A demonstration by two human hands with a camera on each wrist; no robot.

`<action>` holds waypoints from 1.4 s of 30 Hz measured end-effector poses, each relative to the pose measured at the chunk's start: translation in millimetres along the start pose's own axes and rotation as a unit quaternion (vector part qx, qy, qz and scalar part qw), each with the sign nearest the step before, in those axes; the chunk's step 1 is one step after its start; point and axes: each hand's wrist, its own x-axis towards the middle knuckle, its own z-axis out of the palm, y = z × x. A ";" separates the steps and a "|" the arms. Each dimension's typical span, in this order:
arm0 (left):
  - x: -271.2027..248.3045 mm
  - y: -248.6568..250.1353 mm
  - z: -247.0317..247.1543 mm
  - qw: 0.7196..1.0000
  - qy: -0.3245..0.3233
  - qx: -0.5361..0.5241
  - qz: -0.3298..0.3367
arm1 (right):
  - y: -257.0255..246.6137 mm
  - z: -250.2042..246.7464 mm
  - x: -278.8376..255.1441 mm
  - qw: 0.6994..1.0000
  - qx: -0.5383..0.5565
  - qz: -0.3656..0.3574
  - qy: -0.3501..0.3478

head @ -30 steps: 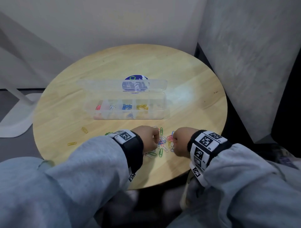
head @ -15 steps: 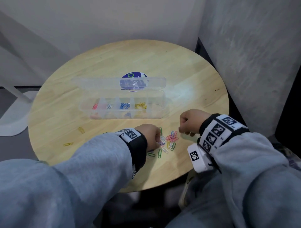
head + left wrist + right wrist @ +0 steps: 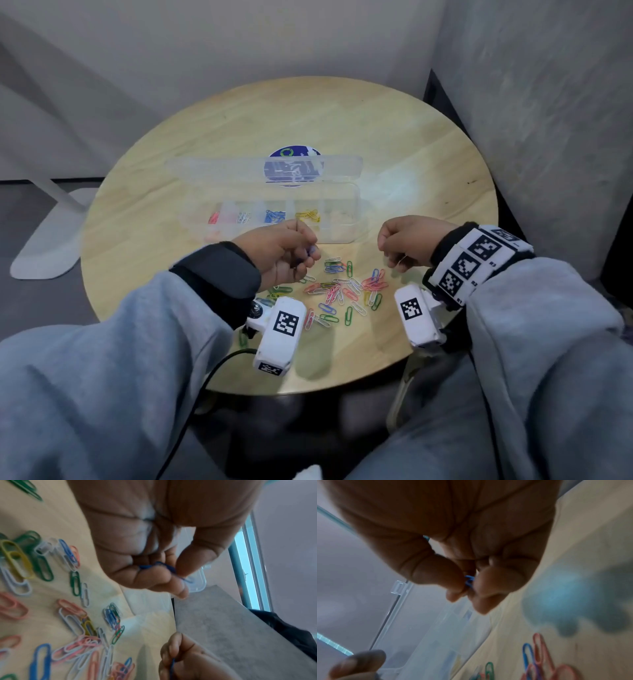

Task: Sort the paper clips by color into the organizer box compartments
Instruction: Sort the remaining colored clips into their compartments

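A clear organizer box (image 3: 356,209) stands open mid-table, holding red (image 3: 214,217), white (image 3: 244,216), blue (image 3: 275,216) and yellow clips (image 3: 307,215) in separate compartments. A pile of mixed paper clips (image 3: 342,291) lies in front of it. My left hand (image 3: 310,255) hovers between pile and box, pinching a blue clip (image 3: 164,567) between thumb and fingers (image 3: 173,572). My right hand (image 3: 390,255) is raised right of the pile, thumb and forefinger (image 3: 467,586) pinching another blue clip (image 3: 469,582).
The round wooden table (image 3: 428,164) sits close to a grey wall (image 3: 548,137) on the right. The box lid (image 3: 222,169) lies open behind the box over a blue sticker (image 3: 294,154). A few green clips (image 3: 281,291) lie by my left sleeve. A white stand base (image 3: 44,246) is on the floor left.
Both hands have lifted off the clip pile toward the box: the right rose first, then the left. Each now pinches a blue clip.
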 end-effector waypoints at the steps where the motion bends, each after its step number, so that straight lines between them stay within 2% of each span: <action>1: -1.6 0.3 -0.6 1.000 0.006 0.004 -0.009 | 0.6 -0.1 -1.6 0.999 -0.046 -0.001 0.006; 3: -1.5 -1.9 1.0 0.997 0.015 0.075 -0.025 | 2.7 1.4 -4.4 0.991 -0.132 0.000 0.019; 5: -0.7 -6.3 7.4 0.970 0.011 0.242 -0.020 | 4.2 4.3 -6.3 0.982 -0.188 -0.001 0.023; 6: 0.0 -9.1 10.6 0.938 0.003 0.347 -0.009 | 3.6 6.0 -6.6 0.974 -0.227 -0.005 0.023; 7: 0.5 -12.3 14.1 0.894 -0.008 0.447 0.007 | 2.9 7.9 -6.6 0.966 -0.256 -0.005 0.024; 9: -0.1 -18.6 21.7 0.812 -0.020 0.583 0.026 | 1.0 11.5 -6.3 0.961 -0.276 0.000 0.021; 10: -0.6 -21.1 25.1 0.786 -0.025 0.617 0.026 | 0.6 13.5 -6.0 0.958 -0.285 0.000 0.017; 12: 1.0 -26.0 30.3 0.757 -0.041 0.652 0.017 | -0.9 17.3 -5.5 0.951 -0.311 0.000 0.001; 15: 4.0 -35.0 31.5 0.734 -0.050 0.678 0.008 | -2.4 21.5 -0.6 0.937 -0.349 -0.012 -0.007; 17: 6.5 -38.6 35.1 0.708 -0.042 0.705 0.021 | -2.2 18.3 0.1 0.931 -0.365 -0.012 -0.014; 19: 6.8 -40.7 34.4 0.695 -0.040 0.718 0.029 | -4.9 19.0 -0.4 0.924 -0.382 -0.013 -0.027; 24: 11.3 -40.1 27.7 0.703 -0.038 0.710 0.030 | -3.4 21.3 3.1 0.913 -0.407 -0.010 -0.025; 27: 12.4 -43.6 21.6 0.724 -0.024 0.689 0.034 | 0.6 22.6 6.5 0.916 -0.400 -0.002 -0.023; 29: 11.8 -42.6 14.8 0.761 -0.008 0.648 0.032 | 2.4 21.8 8.4 0.931 -0.365 0.010 -0.021; 32: 8.6 -33.3 3.5 0.859 0.003 0.512 0.004 | -0.7 17.0 6.1 0.960 -0.280 0.011 -0.016; 36: 4.4 -20.5 -7.2 0.934 0.014 0.357 -0.022 | -9.6 9.9 0.2 0.982 -0.188 -0.017 -0.018; 38: 0.6 -16.8 -10.4 0.938 -0.001 0.346 -0.029 | -11.1 8.8 0.0 0.988 -0.147 -0.026 -0.023; 42: -5.0 -18.7 -3.1 0.855 -0.010 0.518 -0.004 | -10.4 13.5 0.4 0.985 -0.168 -0.016 -0.022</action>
